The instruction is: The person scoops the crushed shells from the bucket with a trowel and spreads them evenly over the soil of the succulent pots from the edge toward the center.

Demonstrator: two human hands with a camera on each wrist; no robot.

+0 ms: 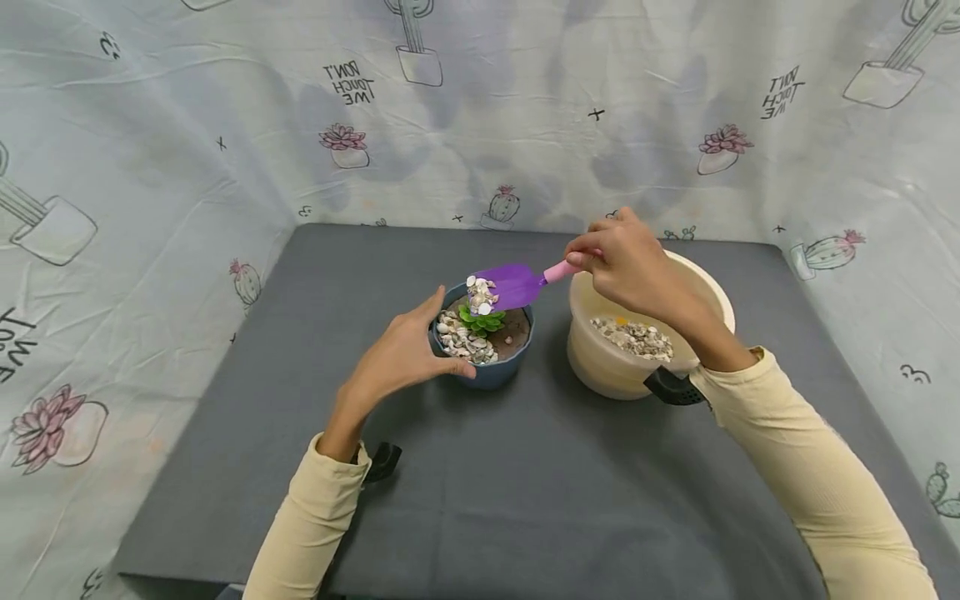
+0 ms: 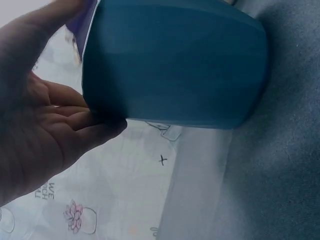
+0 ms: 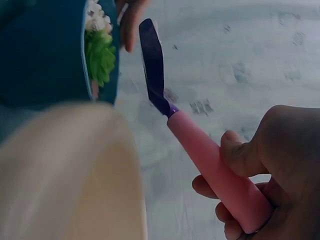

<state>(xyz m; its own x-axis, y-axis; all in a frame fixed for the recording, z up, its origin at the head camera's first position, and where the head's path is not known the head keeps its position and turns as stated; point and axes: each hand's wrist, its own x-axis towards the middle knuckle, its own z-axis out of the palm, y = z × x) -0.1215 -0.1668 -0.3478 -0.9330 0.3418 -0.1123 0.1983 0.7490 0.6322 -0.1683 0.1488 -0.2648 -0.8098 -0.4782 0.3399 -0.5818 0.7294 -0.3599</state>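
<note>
A blue pot [image 1: 491, 375] stands on the grey table, holding a small green succulent [image 1: 480, 320]. White and grey pebbles [image 1: 459, 337] cover the soil on its left; brown soil [image 1: 513, 331] shows on the right. My left hand [image 1: 401, 346] holds the pot's left side, thumb towards me and fingers behind, touching the wall [image 2: 175, 65] near the rim. My right hand [image 1: 626, 262] grips the pink handle [image 3: 210, 165] of a trowel. Its purple blade [image 1: 513, 287] is over the pot, with several pebbles [image 1: 481, 297] at its tip, above the succulent.
To the right of the pot stands a cream tub [image 1: 600, 371] with more pebbles [image 1: 633, 337] inside, below my right forearm. A printed cloth [image 1: 525, 108] hangs behind and beside the grey table [image 1: 480, 500].
</note>
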